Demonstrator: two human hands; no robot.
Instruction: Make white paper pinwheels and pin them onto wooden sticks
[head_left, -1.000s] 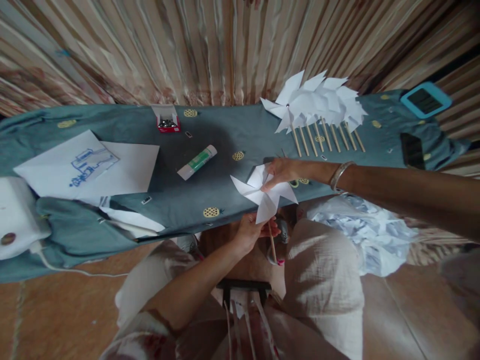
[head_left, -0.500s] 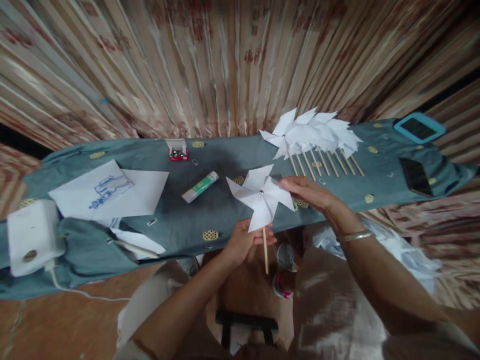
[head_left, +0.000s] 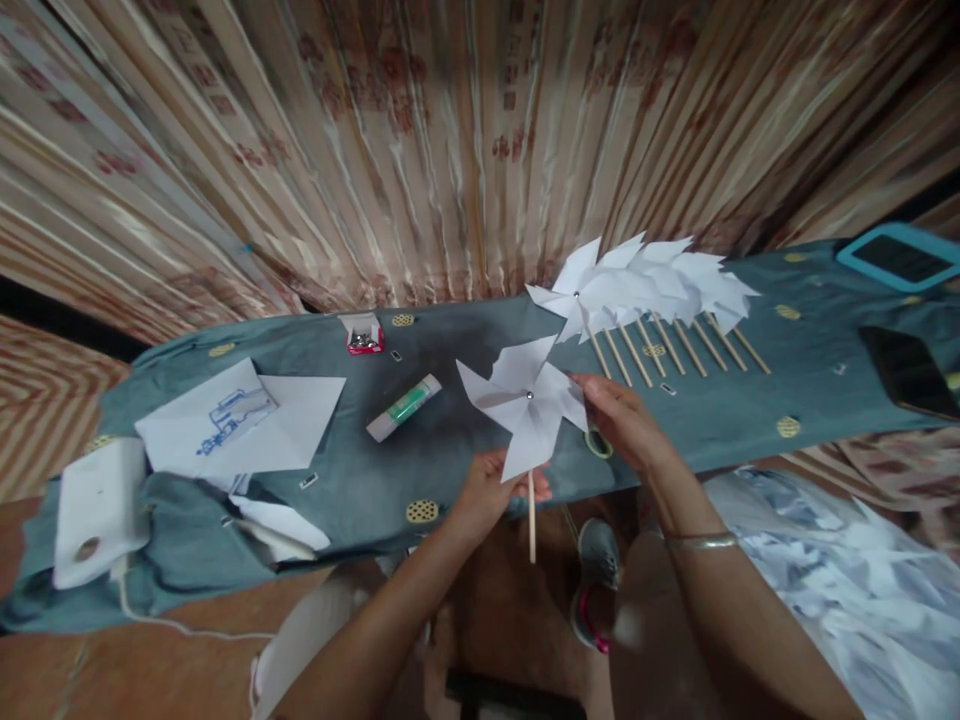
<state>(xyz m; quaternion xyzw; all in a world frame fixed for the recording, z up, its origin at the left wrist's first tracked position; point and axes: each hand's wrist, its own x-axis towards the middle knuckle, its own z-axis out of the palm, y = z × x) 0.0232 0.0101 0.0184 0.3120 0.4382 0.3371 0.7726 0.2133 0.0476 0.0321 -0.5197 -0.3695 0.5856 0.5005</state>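
A white paper pinwheel (head_left: 529, 396) with a shiny pin head at its centre and a thin wooden stick (head_left: 532, 520) is held upright over the table's near edge. My left hand (head_left: 487, 492) is closed around the upper stick, just under the blades, which partly hide its fingers. At the right-hand blade, my right hand (head_left: 624, 418) pinches the paper edge, with some fingers hidden behind it. Beyond, several finished paper pinwheels (head_left: 649, 285) lie overlapping in a row, sticks towards me. A pale green ring-shaped thing (head_left: 598, 445) shows beside my right hand.
On the green cloth lie a glue stick (head_left: 405, 407), a small red box of pins (head_left: 365, 335), white paper (head_left: 307, 415), a white device with a cable (head_left: 101, 510), a black phone (head_left: 907, 370) and a blue-framed tablet (head_left: 900, 252). Pleated curtains (head_left: 450, 150) hang behind.
My view has shifted, so the table things sit lower in the picture. My right fingers reach slightly further behind the blade's edge. My left hand keeps its hold on the stick.
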